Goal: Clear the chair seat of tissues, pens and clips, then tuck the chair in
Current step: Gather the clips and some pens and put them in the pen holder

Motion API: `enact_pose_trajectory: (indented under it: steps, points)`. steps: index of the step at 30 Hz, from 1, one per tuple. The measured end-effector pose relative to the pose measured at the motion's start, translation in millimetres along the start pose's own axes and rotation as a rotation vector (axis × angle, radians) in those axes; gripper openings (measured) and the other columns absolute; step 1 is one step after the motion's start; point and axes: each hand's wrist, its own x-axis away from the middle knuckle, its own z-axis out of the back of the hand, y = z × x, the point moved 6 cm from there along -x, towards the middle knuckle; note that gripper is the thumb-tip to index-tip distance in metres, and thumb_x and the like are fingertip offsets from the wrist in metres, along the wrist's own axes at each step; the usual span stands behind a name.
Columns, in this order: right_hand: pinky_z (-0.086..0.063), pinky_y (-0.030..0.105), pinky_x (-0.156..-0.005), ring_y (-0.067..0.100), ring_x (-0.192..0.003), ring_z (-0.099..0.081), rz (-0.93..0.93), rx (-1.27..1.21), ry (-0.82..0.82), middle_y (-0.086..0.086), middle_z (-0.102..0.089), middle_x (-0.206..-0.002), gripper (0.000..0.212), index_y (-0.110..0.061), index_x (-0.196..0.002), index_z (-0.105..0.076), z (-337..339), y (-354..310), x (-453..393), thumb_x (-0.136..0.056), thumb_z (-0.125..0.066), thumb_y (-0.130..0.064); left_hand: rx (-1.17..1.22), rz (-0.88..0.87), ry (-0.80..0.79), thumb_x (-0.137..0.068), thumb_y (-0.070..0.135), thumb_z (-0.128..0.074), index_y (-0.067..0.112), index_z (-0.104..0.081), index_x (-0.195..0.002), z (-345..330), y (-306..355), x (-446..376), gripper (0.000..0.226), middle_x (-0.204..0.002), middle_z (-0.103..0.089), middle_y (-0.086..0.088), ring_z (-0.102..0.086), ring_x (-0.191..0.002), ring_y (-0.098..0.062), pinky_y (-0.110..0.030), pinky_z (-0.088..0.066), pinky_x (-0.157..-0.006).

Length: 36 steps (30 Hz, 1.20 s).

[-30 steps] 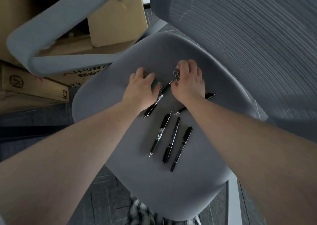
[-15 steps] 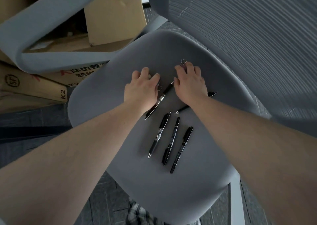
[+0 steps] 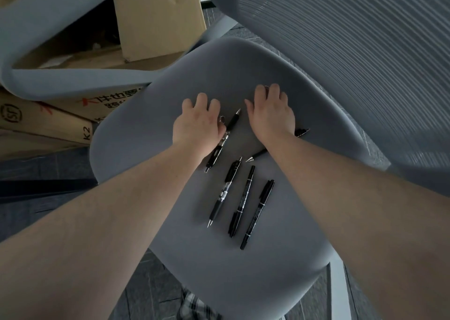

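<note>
The grey chair seat [image 3: 170, 129] fills the middle of the view. Several black pens lie on it: three side by side [image 3: 242, 201] in the centre, one slanted pen [image 3: 227, 134] along the edge of my left hand, and another [image 3: 302, 132] mostly hidden under my right wrist. My left hand [image 3: 198, 122] lies knuckles-up with its fingers curled over a binder clip [image 3: 221, 119], whose wire loop shows at the thumb side. My right hand [image 3: 271, 115] is closed over another clip; a bit of its wire [image 3: 267, 88] shows between the fingers.
The chair's mesh backrest [image 3: 341, 51] rises at the upper right. A grey armrest [image 3: 48, 80] curves over stacked cardboard boxes [image 3: 158, 17] at the upper left. Dark floor lies below, with plaid fabric [image 3: 192, 305] at the bottom edge.
Both hands slid a little toward the back of the seat and closed further over the clips. The clip at my right fingertips is now mostly covered. The pens have not moved.
</note>
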Motion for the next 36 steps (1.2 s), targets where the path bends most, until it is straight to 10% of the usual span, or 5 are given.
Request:
enact_pose_trajectory:
  steps: [3, 9, 13, 20, 36]
  points:
    - [-0.039, 0.028, -0.038, 0.034, -0.063, -0.060, -0.029, 0.044, 0.071, 0.020, -0.060, -0.084, 0.034, 0.000, -0.094, -0.060, 1, -1, 5, -0.081, -0.071, -0.030, 0.018, -0.005, 0.012, -0.092, 0.028, -0.044, 0.005, -0.044, -0.115, 1, -4, 1, 0.033, -0.120, -0.046, -0.013, -0.044, -0.106, -0.036, -0.035, -0.036, -0.059]
    - [-0.033, 0.038, -0.060, 0.037, -0.098, -0.053, 0.018, 0.043, 0.015, 0.022, -0.048, -0.118, 0.031, -0.004, -0.127, -0.041, 3, 0, 1, -0.096, -0.042, -0.008, 0.024, -0.093, -0.030, -0.092, 0.017, -0.045, 0.012, -0.046, -0.123, 3, -3, 5, 0.031, -0.116, -0.048, -0.013, -0.044, -0.102, -0.037, -0.036, -0.038, -0.059]
    - [-0.033, 0.038, -0.055, 0.042, -0.092, -0.057, 0.057, -0.031, 0.019, 0.028, -0.054, -0.106, 0.026, 0.005, -0.111, -0.052, 4, -8, 3, -0.086, -0.048, 0.006, 0.069, -0.059, -0.028, -0.091, 0.014, -0.046, 0.006, -0.051, -0.111, 4, -8, 7, 0.022, -0.110, -0.050, -0.015, -0.043, -0.106, -0.037, -0.040, -0.037, -0.062]
    - [-0.045, 0.044, -0.078, 0.039, -0.109, -0.049, -0.044, -0.068, -0.079, 0.024, -0.048, -0.121, 0.026, 0.003, -0.118, -0.047, 7, 5, 8, -0.094, -0.042, -0.005, 0.188, -0.021, 0.053, -0.090, 0.010, -0.046, 0.002, -0.051, -0.105, 7, -15, 21, 0.017, -0.107, -0.051, -0.015, -0.041, -0.106, -0.035, -0.038, -0.037, -0.062]
    - [-0.033, 0.033, -0.068, 0.034, -0.097, -0.050, 0.249, -0.155, -0.166, 0.017, -0.050, -0.108, 0.017, 0.000, -0.099, -0.051, 103, -57, 54, -0.095, -0.045, -0.016, 0.195, 0.030, -0.086, -0.087, 0.009, -0.053, 0.003, -0.050, -0.096, 88, -49, 79, 0.011, -0.100, -0.050, -0.014, -0.043, -0.103, -0.032, -0.036, -0.038, -0.069]
